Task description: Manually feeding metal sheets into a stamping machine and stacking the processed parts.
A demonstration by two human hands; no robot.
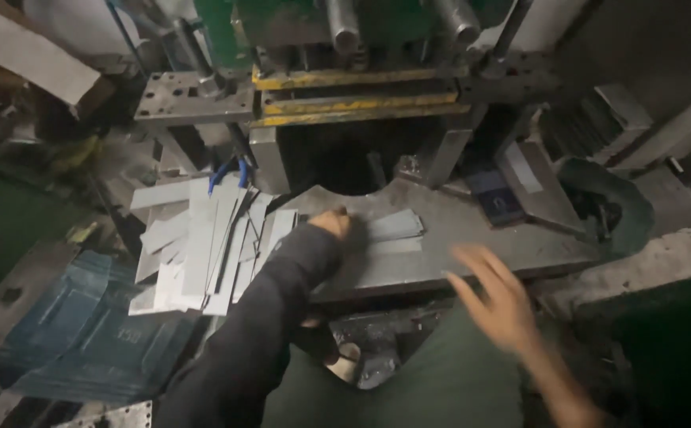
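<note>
While the press (361, 87) stands at the back of the bench (472, 238), the person's left hand (331, 222) reaches forward in a dark sleeve (274, 317) and rests its fingers on the near end of a flat metal strip (393, 226) lying on the bench plate just in front of the press opening. Whether that hand is pinching the strip or only pressing on it cannot be told, since the fingers are partly hidden and blurred. The strip looks thin, stiff and light, probably smooth with sharp cut edges, so it would likely slide easily on the steel plate and is best taken by its long edges near one end. To the left of the press opening lies a loose, fanned pile of similar strips (195, 254), some overhanging the bench edge. The right hand (500, 301) hovers open and empty to the right of the strip, below the bench edge, fingers spread and blurred, forearm bare. The left arm is stretched nearly straight, wrist low.
</note>
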